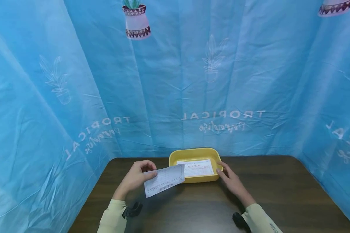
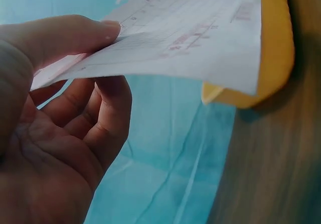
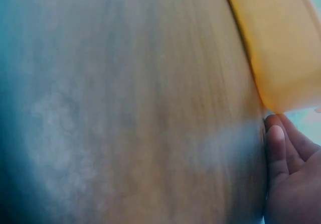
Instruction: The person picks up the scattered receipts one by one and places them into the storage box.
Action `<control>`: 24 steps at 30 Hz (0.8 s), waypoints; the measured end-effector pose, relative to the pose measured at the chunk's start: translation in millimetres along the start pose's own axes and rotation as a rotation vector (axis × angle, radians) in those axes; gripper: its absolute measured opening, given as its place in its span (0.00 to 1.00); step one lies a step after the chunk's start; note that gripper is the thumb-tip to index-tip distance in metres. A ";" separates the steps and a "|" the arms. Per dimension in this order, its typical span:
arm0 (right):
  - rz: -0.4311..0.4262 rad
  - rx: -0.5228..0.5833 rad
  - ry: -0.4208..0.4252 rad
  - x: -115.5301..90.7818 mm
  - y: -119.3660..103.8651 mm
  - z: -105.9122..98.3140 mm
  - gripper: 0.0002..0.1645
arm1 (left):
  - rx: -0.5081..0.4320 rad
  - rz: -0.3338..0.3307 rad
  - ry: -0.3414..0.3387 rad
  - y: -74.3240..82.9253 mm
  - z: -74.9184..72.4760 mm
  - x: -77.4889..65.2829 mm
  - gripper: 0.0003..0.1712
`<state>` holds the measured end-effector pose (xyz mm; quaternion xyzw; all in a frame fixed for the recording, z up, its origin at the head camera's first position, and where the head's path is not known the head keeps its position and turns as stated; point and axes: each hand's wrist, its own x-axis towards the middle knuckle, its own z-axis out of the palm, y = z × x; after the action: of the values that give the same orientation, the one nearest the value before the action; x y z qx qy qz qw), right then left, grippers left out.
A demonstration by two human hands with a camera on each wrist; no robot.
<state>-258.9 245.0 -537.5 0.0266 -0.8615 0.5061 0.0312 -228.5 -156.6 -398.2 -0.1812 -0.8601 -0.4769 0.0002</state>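
Observation:
My left hand [image 1: 138, 176] pinches a white printed slip of paper [image 1: 165, 180] by its left end, thumb on top and fingers beneath. In the left wrist view the slip [image 2: 200, 43] bows slightly and its free end stands before the yellow tray [image 2: 281, 48]. That shallow tray [image 1: 193, 152] rests at the table's far edge. Another white printed sheet [image 1: 199, 168] lies inside it. At the tray's right end, my right hand [image 1: 231, 181] touches the rim with its fingertips. Fairly straight fingers [image 3: 278, 143] show beside the tray's corner [image 3: 281, 78] in the right wrist view.
The dark wooden table [image 1: 192, 210] has rounded far corners. Blue printed curtains [image 1: 163, 97] hang behind it and along both sides, close to the table's far edge. Dark straps [image 1: 132, 210] are worn at the wrists.

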 end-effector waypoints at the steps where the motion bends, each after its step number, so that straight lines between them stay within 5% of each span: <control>1: 0.001 0.003 0.000 0.7 -0.2 1.0 0.30 | -0.003 0.006 -0.007 -2.6 0.9 3.8 0.06; 24: 0.034 0.003 -0.006 -0.7 -0.2 -0.2 0.31 | -0.016 0.038 -0.064 9.3 22.1 33.3 0.05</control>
<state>-258.2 245.1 -537.3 0.0138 -0.8612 0.5076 0.0199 -252.9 -123.6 -396.8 -0.2128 -0.8521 -0.4777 -0.0195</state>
